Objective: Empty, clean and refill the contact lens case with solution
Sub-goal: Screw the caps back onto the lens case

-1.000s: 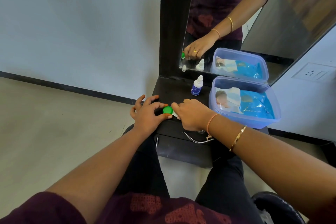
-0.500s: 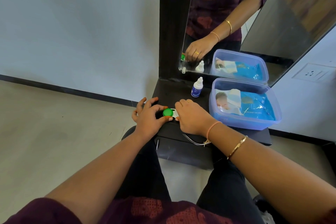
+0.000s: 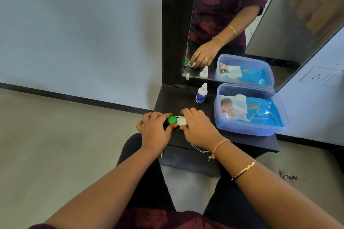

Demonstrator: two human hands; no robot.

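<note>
The contact lens case point(image 3: 177, 120) lies on the dark shelf point(image 3: 178, 98) near its front left corner, with a green cap on the left and a white cap on the right. My left hand point(image 3: 155, 130) pinches the green cap between thumb and fingers. My right hand point(image 3: 197, 129) grips the white-capped side, thumb in front and fingers behind. A small white solution bottle point(image 3: 201, 94) with a blue label stands upright behind the case, capped.
A blue plastic box point(image 3: 250, 125) holding a pack of wet wipes sits at the right of the shelf. A mirror point(image 3: 242, 24) rises behind it. A drawer with a metal handle point(image 3: 198, 149) is under the shelf front. My knees are below.
My right hand has drawn back a little, so the white cap of the case now shows. My left hand stays on the green cap.
</note>
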